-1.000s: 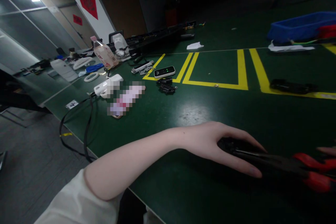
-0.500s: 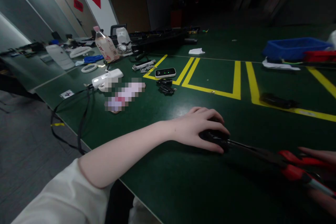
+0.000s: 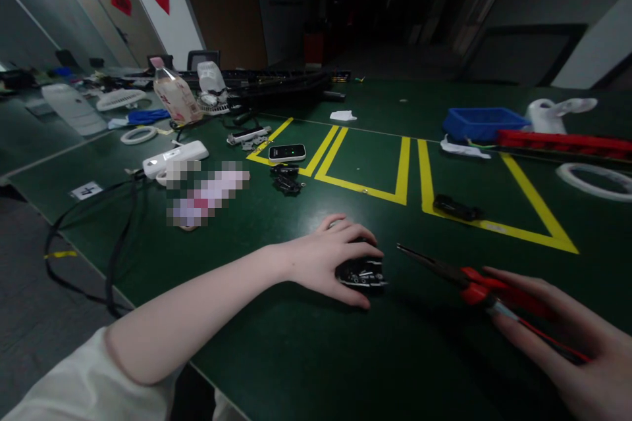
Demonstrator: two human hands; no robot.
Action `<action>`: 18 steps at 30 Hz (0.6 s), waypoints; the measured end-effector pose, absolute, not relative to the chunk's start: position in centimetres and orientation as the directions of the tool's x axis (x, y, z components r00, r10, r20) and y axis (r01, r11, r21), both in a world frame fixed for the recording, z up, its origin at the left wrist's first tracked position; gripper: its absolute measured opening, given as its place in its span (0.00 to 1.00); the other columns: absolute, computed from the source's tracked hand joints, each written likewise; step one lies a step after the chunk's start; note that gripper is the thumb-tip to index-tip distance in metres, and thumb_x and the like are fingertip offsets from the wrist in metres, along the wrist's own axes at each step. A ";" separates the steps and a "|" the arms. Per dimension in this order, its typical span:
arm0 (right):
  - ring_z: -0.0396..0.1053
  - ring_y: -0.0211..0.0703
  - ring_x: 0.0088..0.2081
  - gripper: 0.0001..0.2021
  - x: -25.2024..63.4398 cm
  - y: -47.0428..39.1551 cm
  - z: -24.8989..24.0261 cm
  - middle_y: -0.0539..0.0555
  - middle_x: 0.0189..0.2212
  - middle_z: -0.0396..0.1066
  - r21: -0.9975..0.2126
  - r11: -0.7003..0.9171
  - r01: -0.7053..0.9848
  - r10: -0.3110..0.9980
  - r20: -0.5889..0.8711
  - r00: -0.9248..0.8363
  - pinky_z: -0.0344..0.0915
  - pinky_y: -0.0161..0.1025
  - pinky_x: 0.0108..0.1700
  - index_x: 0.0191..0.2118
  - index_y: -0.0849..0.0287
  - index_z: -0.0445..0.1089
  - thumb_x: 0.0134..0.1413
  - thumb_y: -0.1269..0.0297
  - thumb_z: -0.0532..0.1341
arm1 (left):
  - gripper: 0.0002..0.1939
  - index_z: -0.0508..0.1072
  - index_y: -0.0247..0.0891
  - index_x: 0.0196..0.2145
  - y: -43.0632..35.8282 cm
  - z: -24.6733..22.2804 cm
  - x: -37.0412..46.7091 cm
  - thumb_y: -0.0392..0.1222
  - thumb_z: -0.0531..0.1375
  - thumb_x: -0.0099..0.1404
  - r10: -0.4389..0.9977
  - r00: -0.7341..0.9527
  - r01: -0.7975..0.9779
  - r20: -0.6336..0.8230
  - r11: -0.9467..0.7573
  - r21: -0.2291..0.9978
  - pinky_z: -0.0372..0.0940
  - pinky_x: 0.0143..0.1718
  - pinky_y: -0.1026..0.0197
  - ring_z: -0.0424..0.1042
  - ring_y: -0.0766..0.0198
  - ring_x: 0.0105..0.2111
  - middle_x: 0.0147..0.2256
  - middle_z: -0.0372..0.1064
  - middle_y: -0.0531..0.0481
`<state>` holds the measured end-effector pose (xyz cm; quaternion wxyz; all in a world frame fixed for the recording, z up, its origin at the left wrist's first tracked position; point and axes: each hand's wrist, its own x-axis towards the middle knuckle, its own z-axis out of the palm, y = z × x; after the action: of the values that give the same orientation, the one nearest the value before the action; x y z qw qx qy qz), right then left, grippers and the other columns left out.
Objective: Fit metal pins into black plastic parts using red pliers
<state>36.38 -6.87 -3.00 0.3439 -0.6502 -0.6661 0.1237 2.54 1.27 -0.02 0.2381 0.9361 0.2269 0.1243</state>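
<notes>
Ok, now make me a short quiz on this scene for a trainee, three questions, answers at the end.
1. What is in the right hand?
A. A screwdriver
B. Red-handled pliers
C. A hammer

2. True or false: the pliers are touching the black part held by the left hand.

3. Fill the gap: the lines marked on the green table are ____.

Key: 1. B. 2. False; a gap shows between them. 3. Yellow.
</notes>
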 end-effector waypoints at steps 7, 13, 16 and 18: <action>0.79 0.56 0.34 0.26 36.8 -6.9 -2.8 0.57 0.41 0.79 -0.646 0.121 0.754 0.961 0.268 0.076 0.75 0.41 0.25 0.48 0.48 0.77 0.46 0.38 0.65 | 0.42 0.62 0.39 0.63 1.7 0.2 2.4 0.61 0.67 0.58 0.490 0.864 0.331 0.115 -0.725 0.604 0.43 0.67 0.46 0.59 0.49 0.62 0.61 0.62 0.41; 0.78 0.51 0.27 0.22 37.5 -7.4 -3.2 0.53 0.36 0.80 -0.577 0.277 0.768 0.916 0.401 -0.029 0.73 0.38 0.19 0.49 0.47 0.76 0.53 0.42 0.62 | 0.42 0.60 0.39 0.65 0.9 0.3 2.5 0.58 0.67 0.58 0.532 0.841 0.357 0.101 -0.685 0.635 0.53 0.62 0.52 0.62 0.51 0.58 0.59 0.64 0.42; 0.78 0.49 0.30 0.20 37.8 -7.6 -3.3 0.52 0.40 0.80 -0.519 0.309 0.797 0.911 0.402 -0.092 0.74 0.36 0.22 0.54 0.46 0.72 0.57 0.50 0.61 | 0.40 0.62 0.40 0.64 0.3 0.1 2.7 0.57 0.66 0.58 0.517 0.852 0.370 0.079 -0.703 0.607 0.56 0.58 0.52 0.65 0.51 0.54 0.56 0.66 0.42; 0.79 0.49 0.30 0.20 37.5 -7.5 -3.1 0.52 0.39 0.80 -0.492 0.334 0.804 0.890 0.446 -0.097 0.75 0.36 0.23 0.54 0.48 0.72 0.58 0.50 0.60 | 0.40 0.61 0.41 0.64 0.1 0.0 2.9 0.57 0.66 0.59 0.512 0.856 0.375 0.066 -0.705 0.602 0.57 0.58 0.51 0.66 0.51 0.52 0.55 0.66 0.42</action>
<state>37.48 -7.54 -3.05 0.3501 -0.5737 -0.7380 0.0613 2.86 0.14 0.01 0.2983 0.9161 0.2423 0.1147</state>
